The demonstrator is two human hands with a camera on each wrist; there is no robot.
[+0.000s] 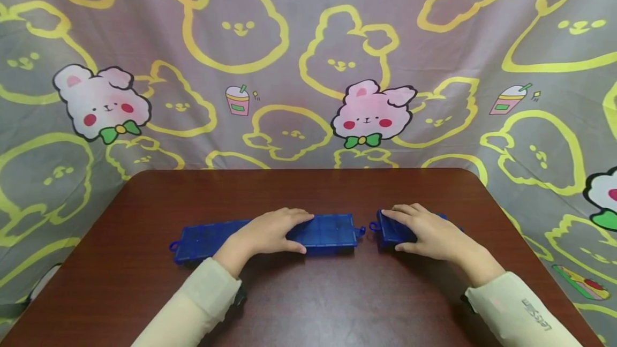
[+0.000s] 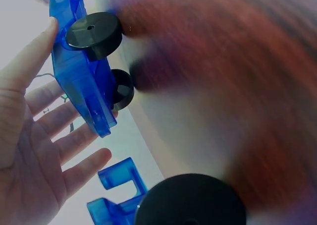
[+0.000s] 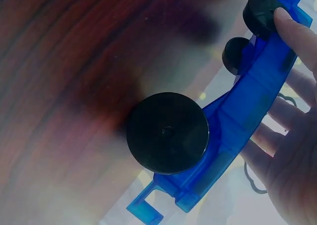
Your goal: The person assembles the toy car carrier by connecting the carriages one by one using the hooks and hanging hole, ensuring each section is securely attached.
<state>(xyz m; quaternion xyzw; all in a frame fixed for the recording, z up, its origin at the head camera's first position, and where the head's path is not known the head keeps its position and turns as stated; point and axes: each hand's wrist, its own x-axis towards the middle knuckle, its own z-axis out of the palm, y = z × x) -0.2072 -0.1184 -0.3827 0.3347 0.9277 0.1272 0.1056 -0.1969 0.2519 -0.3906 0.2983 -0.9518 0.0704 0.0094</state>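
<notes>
Middle blue car [image 1: 332, 231] sits on the brown table [image 1: 328, 299]; we see the left hand [image 1: 270, 232] gripping it across, thumb on near side, fingers over far edge. Right blue car [image 1: 391, 232] just beside, its loop [image 1: 374, 226] near the middle car's hook [image 1: 361, 231], looks apart. Right hand [image 1: 429, 232] clamped on that car, thumb on near side. Left-end blue car [image 1: 207, 237] past the left hand; join hidden, we can't tell if linked. Black wheels [image 3: 167, 132] underneath. Patterned cloth [image 1: 270, 90] behind.
</notes>
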